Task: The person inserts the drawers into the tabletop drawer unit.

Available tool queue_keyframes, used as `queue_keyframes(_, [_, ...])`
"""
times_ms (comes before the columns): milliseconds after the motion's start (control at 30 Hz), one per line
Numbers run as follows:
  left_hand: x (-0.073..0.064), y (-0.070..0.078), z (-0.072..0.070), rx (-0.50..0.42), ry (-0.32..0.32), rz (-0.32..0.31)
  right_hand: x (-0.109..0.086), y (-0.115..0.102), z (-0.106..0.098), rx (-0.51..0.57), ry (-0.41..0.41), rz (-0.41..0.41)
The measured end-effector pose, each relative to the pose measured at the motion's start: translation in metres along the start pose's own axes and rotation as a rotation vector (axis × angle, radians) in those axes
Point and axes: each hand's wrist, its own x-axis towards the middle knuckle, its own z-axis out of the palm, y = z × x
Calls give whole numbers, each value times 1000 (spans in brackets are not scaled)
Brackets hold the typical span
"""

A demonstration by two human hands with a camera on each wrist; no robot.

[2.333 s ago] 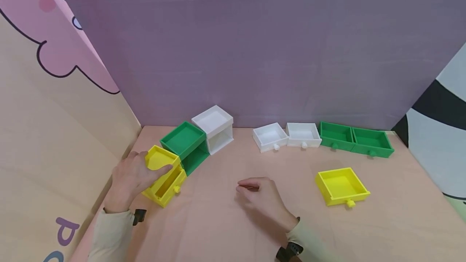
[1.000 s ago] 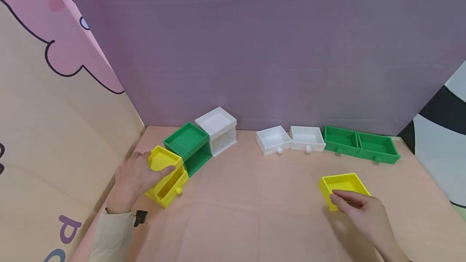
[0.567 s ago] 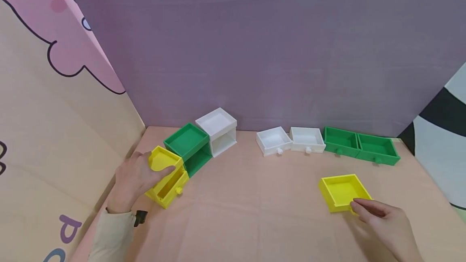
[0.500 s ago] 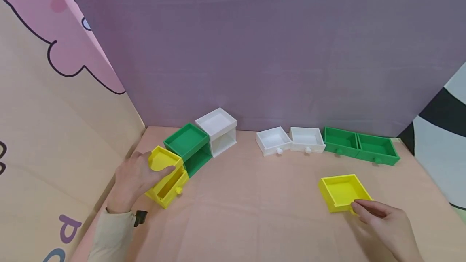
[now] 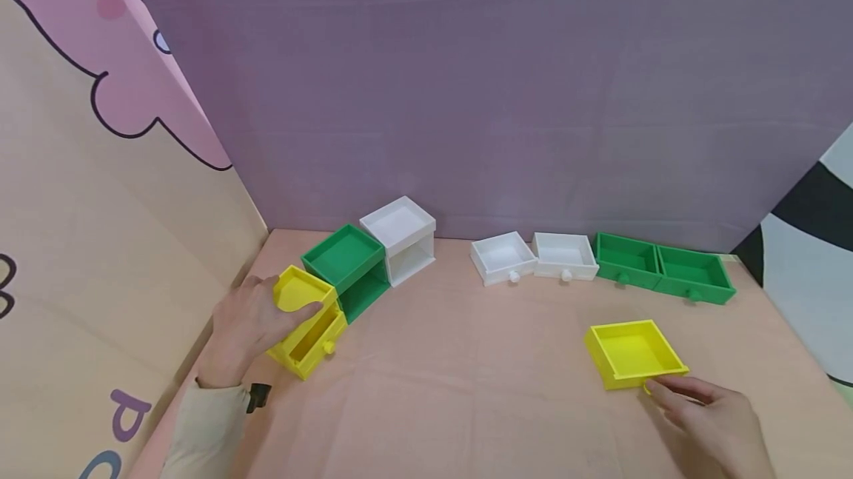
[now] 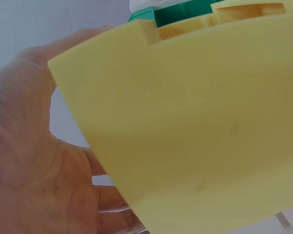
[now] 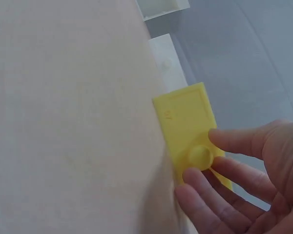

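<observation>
In the head view my left hand [image 5: 243, 327] grips a small yellow cabinet [image 5: 303, 292], thumb across its top and fingers behind. One yellow drawer [image 5: 318, 343] with a round knob is in it, standing slightly out. The left wrist view shows the cabinet's yellow side [image 6: 195, 122] filling most of the frame, beside my palm. My right hand [image 5: 713, 420] is at the front of a loose yellow drawer [image 5: 633, 349] lying on the table. In the right wrist view its fingers spread around the knob [image 7: 200, 157], which shows between them; I see no firm pinch.
A green cabinet [image 5: 343, 257] and a white cabinet [image 5: 400, 223] stand behind the yellow one, without drawers in their openings. Along the back wall [image 5: 500, 94] lie two white drawers [image 5: 503, 257] and two green drawers [image 5: 693, 272]. Pink cloth [image 5: 433, 390] covers the table.
My right hand has travelled from mid-table rightward to the loose yellow drawer, lately lowering slightly at its knob. My left hand stays on the yellow cabinet. The view has shifted a little.
</observation>
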Motion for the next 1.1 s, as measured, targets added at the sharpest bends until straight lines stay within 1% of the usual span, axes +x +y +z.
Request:
queue_keyframes(67, [1, 0, 0, 1, -3, -3, 1, 2, 2, -11, 9, 1])
queue_keyframes(167, [1, 1, 0, 1, -6, -7, 0, 2, 5, -38, 31, -30])
queue_keyframes(300, [0, 1, 0, -2, -2, -4, 3, 4, 8, -28, 48, -48])
queue_keyframes(467, [0, 1, -1, -2, 6, 2, 3, 6, 14, 16, 66, -46])
queue_keyframes(667, [-1, 1, 0, 4, 11, 10, 1, 6, 16, 5, 95, -43])
queue_keyframes(733, [-1, 1, 0, 7, 13, 14, 0, 6, 16, 6, 100, -30])
queue_keyframes(933, [-2, 1, 0, 13, 26, 20, -4, 4, 16, 55, 119, 10])
queue_keyframes(1100, [-2, 1, 0, 16, 38, 24, -6, 0, 17, 81, 125, 5])
